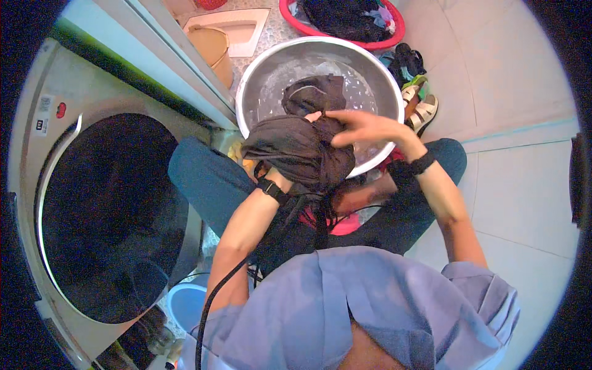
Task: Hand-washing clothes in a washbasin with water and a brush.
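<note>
A dark brown wet garment is bunched over my left hand, covering most of it; only fingertips show at the cloth's far edge. Part of the same dark cloth hangs down into a large metal basin with a pale rim. My right hand reaches in from the right, thumb and fingers spread, its fingertips against the cloth beside the left fingertips. Shallow, foamy water lies in the basin's bottom. Black bands circle both wrists.
A front-loading washing machine with a dark round door stands at left. Beyond the basin are a red tub of laundry and a tan bucket. Sandals lie by the right wall. A blue bucket is at lower left.
</note>
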Demonstrator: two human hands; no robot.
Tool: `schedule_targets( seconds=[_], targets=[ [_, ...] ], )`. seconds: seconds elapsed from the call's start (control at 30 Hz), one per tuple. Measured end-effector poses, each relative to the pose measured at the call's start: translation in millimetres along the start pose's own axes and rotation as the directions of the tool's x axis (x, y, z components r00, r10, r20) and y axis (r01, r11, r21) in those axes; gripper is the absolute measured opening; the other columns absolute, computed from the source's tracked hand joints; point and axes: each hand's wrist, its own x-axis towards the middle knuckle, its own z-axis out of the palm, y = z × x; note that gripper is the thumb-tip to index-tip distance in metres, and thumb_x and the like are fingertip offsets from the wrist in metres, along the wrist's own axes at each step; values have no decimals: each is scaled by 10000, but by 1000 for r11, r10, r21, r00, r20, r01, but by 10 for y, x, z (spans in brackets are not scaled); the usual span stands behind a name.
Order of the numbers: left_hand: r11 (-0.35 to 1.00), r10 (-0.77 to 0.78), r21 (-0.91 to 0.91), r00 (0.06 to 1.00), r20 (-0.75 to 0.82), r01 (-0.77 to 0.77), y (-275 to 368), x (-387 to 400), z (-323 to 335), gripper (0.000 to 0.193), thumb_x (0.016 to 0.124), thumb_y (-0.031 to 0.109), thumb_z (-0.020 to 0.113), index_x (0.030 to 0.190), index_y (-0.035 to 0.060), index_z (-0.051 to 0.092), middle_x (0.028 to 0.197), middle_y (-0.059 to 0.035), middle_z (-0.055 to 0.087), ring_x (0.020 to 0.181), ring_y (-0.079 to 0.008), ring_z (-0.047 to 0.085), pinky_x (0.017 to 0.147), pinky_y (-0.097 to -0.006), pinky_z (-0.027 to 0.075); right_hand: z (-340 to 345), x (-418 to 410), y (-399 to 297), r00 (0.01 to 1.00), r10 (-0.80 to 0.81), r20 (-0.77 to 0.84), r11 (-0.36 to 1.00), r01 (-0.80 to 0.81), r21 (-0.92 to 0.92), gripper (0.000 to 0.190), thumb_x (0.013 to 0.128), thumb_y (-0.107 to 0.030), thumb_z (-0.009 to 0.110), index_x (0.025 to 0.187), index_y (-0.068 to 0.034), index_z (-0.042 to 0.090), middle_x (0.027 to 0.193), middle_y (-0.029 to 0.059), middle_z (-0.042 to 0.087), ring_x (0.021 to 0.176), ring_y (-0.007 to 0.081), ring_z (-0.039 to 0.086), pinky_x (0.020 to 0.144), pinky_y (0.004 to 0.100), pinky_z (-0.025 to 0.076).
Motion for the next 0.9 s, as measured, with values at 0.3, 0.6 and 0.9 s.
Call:
schedule_targets(
  seconds=[0.3,0.6,0.9],
  targets=[
    [984,98,156,995,-34,-92,60,137,114,349,943,149,349,1275,46,381,1282,-104,429,1167,-185,411,1026,-320,300,155,133,473,979,84,-184,-49,188,981,549,880,-394,499,1313,-93,347,1234,94,496,1135,236,455,997,378,310],
    [999,19,48,992,-122,-13,-134,42,127,341,936,161,359,1257,49,398,1276,-104,434,1161,-195,415,1022,-329,304,-268,283,445,894,162,-417,78,410,909,431,822,-271,594,1179,-62,476,1121,56,555,951,187,519,864,318,404],
    [997,-24,-78,982,-190,9,-161,20,-7,334,930,173,369,1238,52,415,1270,-103,439,1154,-205,419,1018,-337,308,-190,578,196,974,73,-214,967,-17,253,468,720,-329,660,1065,-47,514,942,28,533,864,116,503,770,254,415]
  ],
)
